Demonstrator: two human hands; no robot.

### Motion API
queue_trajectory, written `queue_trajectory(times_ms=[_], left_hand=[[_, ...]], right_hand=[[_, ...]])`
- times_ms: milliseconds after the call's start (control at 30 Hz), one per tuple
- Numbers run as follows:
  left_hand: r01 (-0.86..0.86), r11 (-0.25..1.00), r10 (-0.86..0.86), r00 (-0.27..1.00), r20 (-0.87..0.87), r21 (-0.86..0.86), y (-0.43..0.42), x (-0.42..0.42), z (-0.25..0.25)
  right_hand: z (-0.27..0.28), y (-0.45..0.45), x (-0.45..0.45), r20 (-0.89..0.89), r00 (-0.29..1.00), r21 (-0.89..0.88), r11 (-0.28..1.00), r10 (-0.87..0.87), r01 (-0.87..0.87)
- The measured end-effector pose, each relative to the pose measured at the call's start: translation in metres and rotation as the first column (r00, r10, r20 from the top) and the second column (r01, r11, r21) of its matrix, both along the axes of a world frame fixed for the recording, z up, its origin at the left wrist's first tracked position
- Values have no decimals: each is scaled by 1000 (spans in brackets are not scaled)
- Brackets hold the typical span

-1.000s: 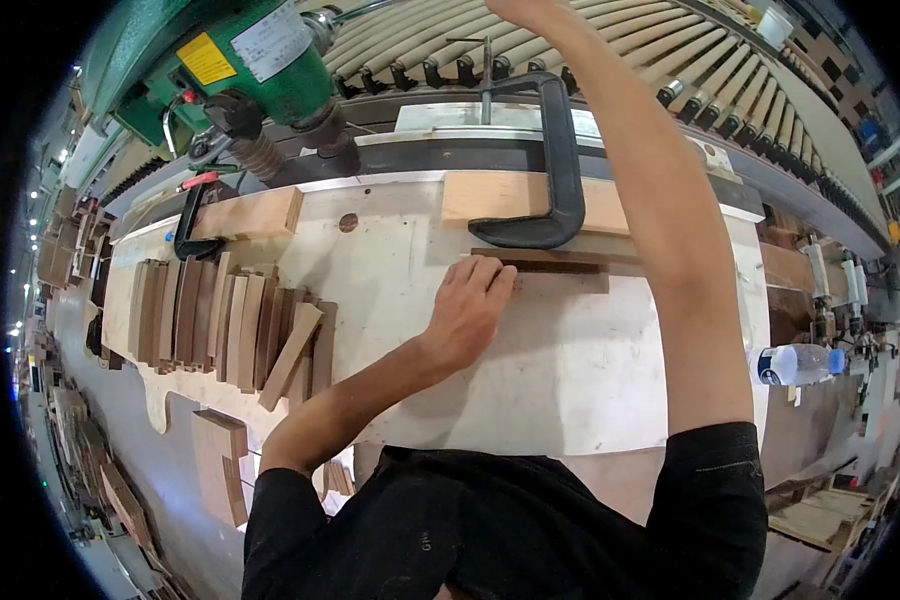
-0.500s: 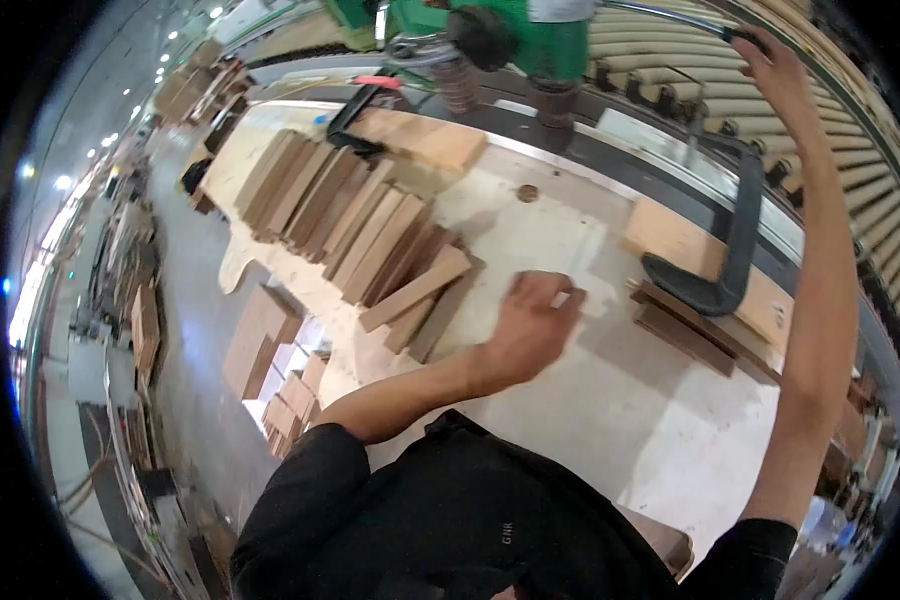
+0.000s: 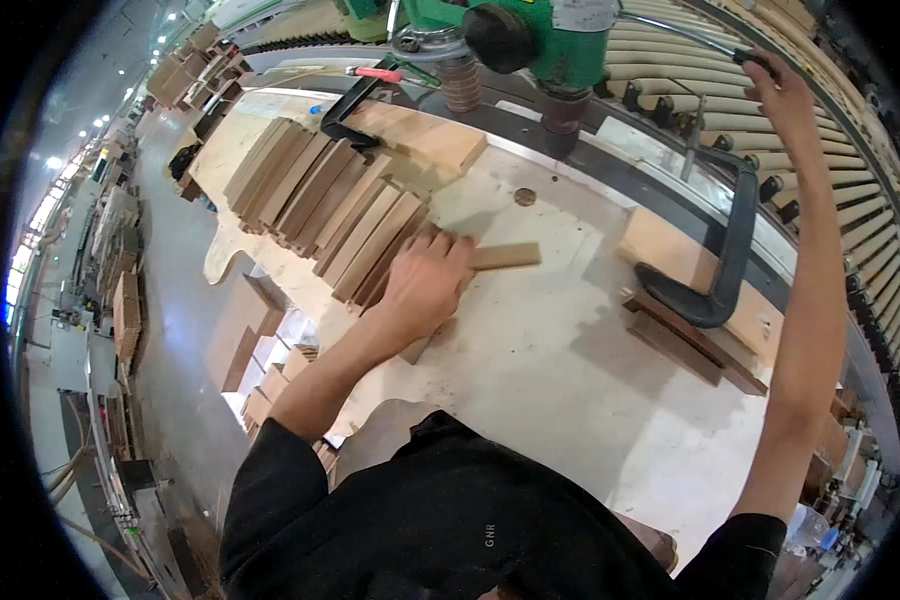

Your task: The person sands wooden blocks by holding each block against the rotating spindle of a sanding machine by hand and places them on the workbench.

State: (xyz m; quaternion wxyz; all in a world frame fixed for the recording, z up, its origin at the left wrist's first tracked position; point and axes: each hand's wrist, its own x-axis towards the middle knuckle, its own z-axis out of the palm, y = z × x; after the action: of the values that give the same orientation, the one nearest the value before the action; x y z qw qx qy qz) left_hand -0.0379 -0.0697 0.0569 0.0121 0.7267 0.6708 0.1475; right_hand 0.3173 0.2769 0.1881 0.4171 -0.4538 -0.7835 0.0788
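Note:
My left hand [image 3: 428, 280] is closed on a wooden strip [image 3: 507, 257] whose right end sticks out past the fingers. It is at the right end of a row of wooden strips [image 3: 315, 195] standing on the pale board [image 3: 530, 350]. Up at the right, my right hand [image 3: 782, 92] has its fingers wrapped round the dark knob of a metal lever [image 3: 680, 36] on the green machine [image 3: 570, 50]. Two darker strips [image 3: 685, 345] lie against a wooden block [image 3: 670, 243] under a black clamp [image 3: 725, 270].
Another clamp [image 3: 345, 115] holds a second block [image 3: 420, 135] at the back left. Rollers [image 3: 690, 80] run behind the board. More wood pieces [image 3: 242, 330] are at the lower left, and a plastic bottle [image 3: 810, 528] is at the lower right.
The view has swung left. My left hand has gone from the strips by the clamp to the row and taken hold of a strip there. My right hand remains raised at the lever.

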Motion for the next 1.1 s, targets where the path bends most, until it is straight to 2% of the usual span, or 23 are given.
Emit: queue_trajectory(times_ms=[67,100,133,167,200,233,333,367,500,600,633,733,767,867,933,967,1067,1100], left_hand=[[17,993,-5,995,104,-118,38,15,-6],[-16,972,55,985,161,-234,52,24,0],[-2,944,161,876,454,-331,67,25,-9],[48,907,280,676,682,-419,84,21,-29],[127,863,404,407,820,-488,97,21,-39],[135,853,476,195,858,-504,106,27,-35],[54,922,385,-248,889,-384,136,18,-80],[-71,843,509,-213,834,-533,151,15,-84],[-81,807,564,-189,804,-586,177,6,-76],[-90,768,623,-122,772,-634,192,-4,-74],[-15,852,520,-81,850,-523,188,-15,-78],[49,903,427,15,904,-428,204,-25,-88],[65,924,381,-78,921,-376,203,-29,-101],[-19,856,501,-221,837,-517,223,-28,-103],[-86,807,557,-222,801,-585,225,-18,-84],[-118,777,585,-228,778,-619,222,-14,-75],[-102,822,543,-159,825,-561,216,-18,-72],[-117,818,545,-155,824,-563,216,-18,-74]], right_hand=[[1,-1,-2,-51,999,7,1000,17,-17],[3,0,-1,-51,998,-33,999,30,-32],[6,-4,-3,-55,998,-75,996,44,-48],[6,-6,-4,-88,993,-39,996,77,-80],[6,-6,-3,-72,996,-45,997,54,-58],[7,-6,-3,-56,998,-52,998,34,-37],[9,-2,-4,-28,1000,-99,995,5,-8],[11,-10,-7,-36,999,-105,994,-9,5],[12,-15,-9,-50,999,-127,992,-6,0],[13,-17,-9,-36,999,-155,987,-40,34],[15,-15,-8,-24,999,-160,986,-40,36],[13,-16,-8,-38,998,-175,984,-40,33],[13,-17,-9,-49,998,-161,987,-35,26],[8,-21,-8,14,998,-137,989,-57,59],[4,-21,-7,81,993,-119,988,-91,100],[-10,-11,-2,52,999,-107,994,0,5],[-52,-1,2,122,992,-117,993,19,-5],[-64,0,-2,98,995,-133,991,35,-22]])
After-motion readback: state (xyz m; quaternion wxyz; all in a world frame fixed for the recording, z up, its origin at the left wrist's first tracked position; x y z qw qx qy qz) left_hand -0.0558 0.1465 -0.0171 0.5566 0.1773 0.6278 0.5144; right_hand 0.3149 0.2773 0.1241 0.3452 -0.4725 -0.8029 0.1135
